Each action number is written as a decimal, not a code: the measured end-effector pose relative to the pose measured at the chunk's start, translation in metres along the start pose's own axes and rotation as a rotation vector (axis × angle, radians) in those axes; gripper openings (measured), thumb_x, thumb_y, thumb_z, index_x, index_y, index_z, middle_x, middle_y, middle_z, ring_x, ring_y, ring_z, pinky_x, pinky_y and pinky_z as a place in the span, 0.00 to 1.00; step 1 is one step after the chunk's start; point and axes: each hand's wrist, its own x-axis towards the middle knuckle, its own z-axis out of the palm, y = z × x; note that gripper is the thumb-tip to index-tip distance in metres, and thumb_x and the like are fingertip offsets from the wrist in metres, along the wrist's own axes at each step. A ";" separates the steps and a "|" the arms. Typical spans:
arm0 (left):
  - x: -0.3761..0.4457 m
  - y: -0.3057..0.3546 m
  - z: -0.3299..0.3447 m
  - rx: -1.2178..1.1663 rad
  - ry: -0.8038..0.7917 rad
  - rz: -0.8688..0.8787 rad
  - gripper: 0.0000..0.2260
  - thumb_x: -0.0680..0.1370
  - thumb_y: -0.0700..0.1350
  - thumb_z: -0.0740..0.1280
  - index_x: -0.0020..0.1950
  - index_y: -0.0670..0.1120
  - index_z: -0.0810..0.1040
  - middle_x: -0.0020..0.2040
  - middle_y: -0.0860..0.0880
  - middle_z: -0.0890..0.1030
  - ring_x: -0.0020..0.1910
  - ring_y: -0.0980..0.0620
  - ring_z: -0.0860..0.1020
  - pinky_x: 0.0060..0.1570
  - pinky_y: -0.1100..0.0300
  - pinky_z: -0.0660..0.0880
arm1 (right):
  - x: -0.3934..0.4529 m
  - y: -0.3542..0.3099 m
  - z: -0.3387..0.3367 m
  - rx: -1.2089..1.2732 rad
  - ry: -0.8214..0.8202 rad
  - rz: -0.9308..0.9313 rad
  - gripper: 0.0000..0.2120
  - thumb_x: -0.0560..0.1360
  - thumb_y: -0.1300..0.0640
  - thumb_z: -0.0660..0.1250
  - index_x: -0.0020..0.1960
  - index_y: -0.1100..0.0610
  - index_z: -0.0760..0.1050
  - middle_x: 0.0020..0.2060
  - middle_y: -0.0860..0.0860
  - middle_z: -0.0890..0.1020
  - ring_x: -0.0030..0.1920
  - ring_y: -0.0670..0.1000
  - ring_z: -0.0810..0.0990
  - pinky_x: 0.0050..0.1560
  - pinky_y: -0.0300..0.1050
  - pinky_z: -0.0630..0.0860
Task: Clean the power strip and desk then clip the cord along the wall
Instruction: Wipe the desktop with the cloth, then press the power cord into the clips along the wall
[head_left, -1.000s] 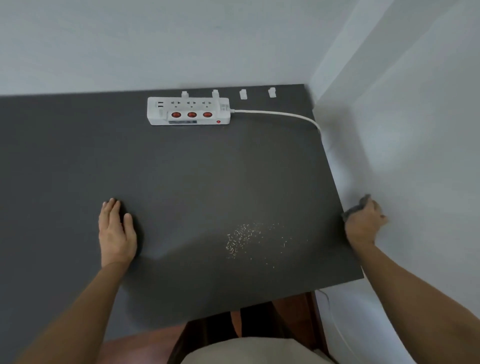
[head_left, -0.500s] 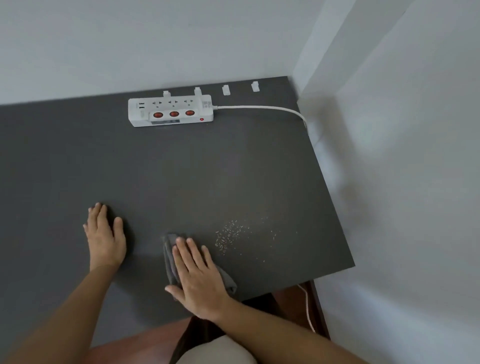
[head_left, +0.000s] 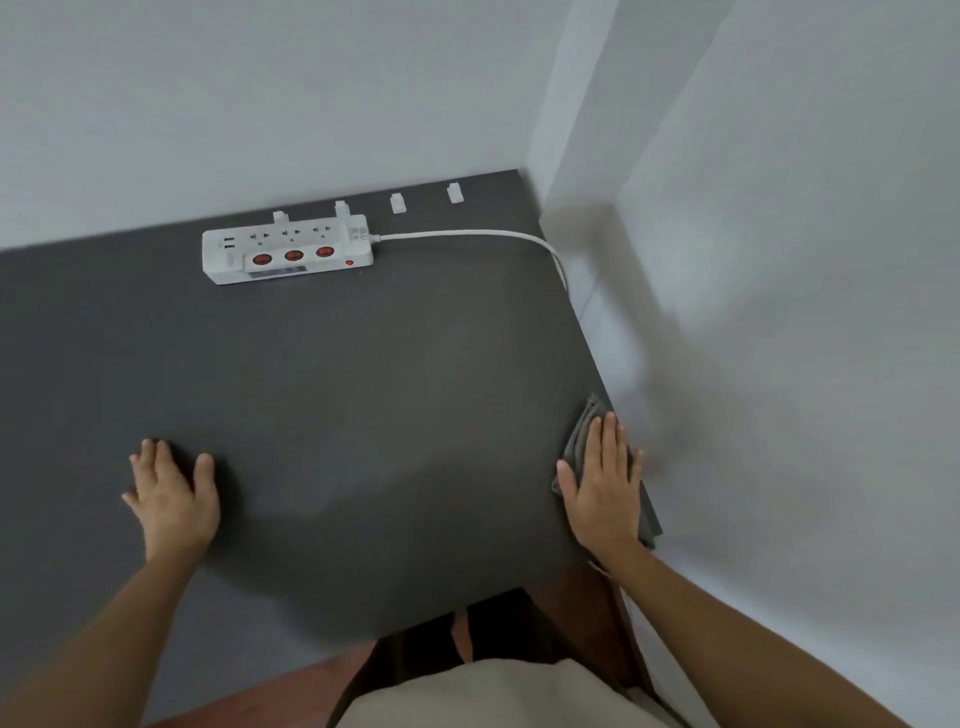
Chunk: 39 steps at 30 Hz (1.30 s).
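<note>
A white power strip (head_left: 287, 250) with three red switches lies at the back of the dark grey desk (head_left: 363, 389), near the wall. Its white cord (head_left: 483, 237) runs right and drops over the desk's right edge. Several small white cord clips (head_left: 398, 203) stand along the back edge by the wall. My right hand (head_left: 602, 486) presses flat on a grey cloth (head_left: 584, 431) at the desk's right edge. My left hand (head_left: 174, 493) rests flat on the desk with its fingers apart, holding nothing. No crumbs show on the desk surface.
White walls close the back and the right side, forming a corner behind the cord. The front edge of the desk runs diagonally below my hands, with reddish floor (head_left: 249, 696) and my lap beneath it.
My right hand swept the cloth from the front middle of the desk to the right edge. The scattered crumbs seen earlier are gone from the surface. My left hand stayed put.
</note>
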 end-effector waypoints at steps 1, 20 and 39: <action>-0.002 0.004 -0.001 0.014 -0.005 -0.024 0.26 0.82 0.48 0.56 0.75 0.35 0.57 0.78 0.38 0.54 0.78 0.41 0.49 0.73 0.37 0.43 | 0.001 0.008 -0.001 0.001 -0.007 0.005 0.34 0.78 0.39 0.44 0.77 0.58 0.48 0.77 0.56 0.53 0.77 0.56 0.49 0.72 0.64 0.57; 0.071 0.292 0.040 -0.219 -0.073 0.561 0.09 0.78 0.42 0.64 0.52 0.40 0.80 0.55 0.41 0.79 0.55 0.42 0.77 0.60 0.54 0.69 | 0.257 -0.049 -0.096 0.329 0.024 -0.229 0.18 0.78 0.60 0.61 0.67 0.63 0.69 0.58 0.66 0.76 0.59 0.67 0.73 0.60 0.56 0.70; 0.207 0.205 0.047 -0.188 -0.011 0.700 0.14 0.78 0.53 0.60 0.47 0.46 0.81 0.40 0.47 0.78 0.40 0.46 0.75 0.45 0.53 0.71 | 0.314 -0.213 -0.090 0.121 -0.053 -0.780 0.09 0.78 0.55 0.62 0.49 0.58 0.78 0.38 0.53 0.78 0.36 0.55 0.78 0.38 0.52 0.78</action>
